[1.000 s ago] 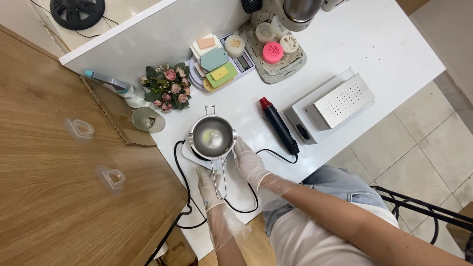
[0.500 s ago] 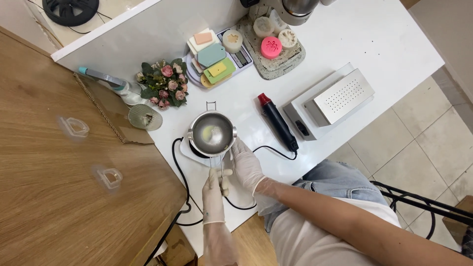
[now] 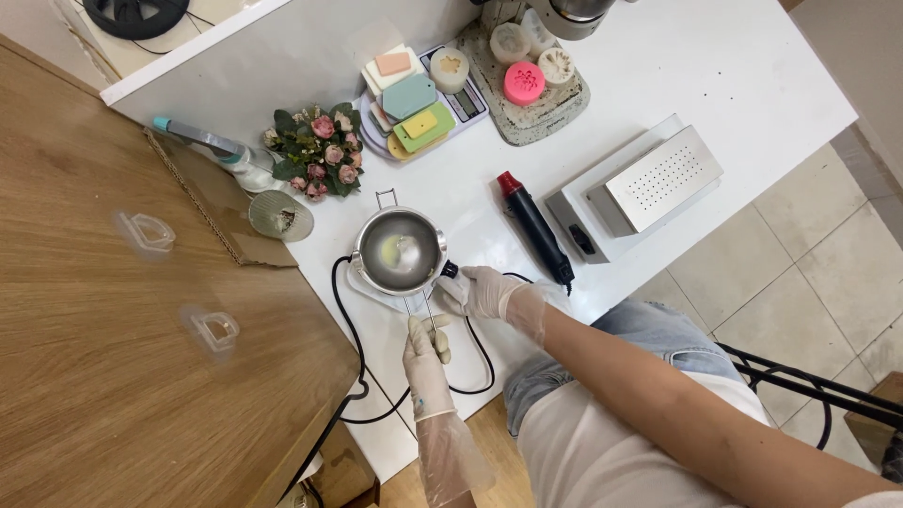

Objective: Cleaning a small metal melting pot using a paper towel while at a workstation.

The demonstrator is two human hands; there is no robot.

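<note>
A small metal pot with pale yellow liquid sits on a white heater base at the white table's near edge. A thin rod-like handle runs from the pot toward me. My gloved left hand is closed around its beige end. My gloved right hand is just right of the pot, its fingers curled against the base's edge beside a black knob.
A black cord loops from the base over the table edge. A black heat gun with a red tip, a perforated metal box, a tray of coloured soap bars, a flower bunch and a small glass stand behind. A wooden counter with two clear moulds lies left.
My left hand has drawn back from beside the pot toward me and closed on the handle's end. My right hand has stayed by the base's right side.
</note>
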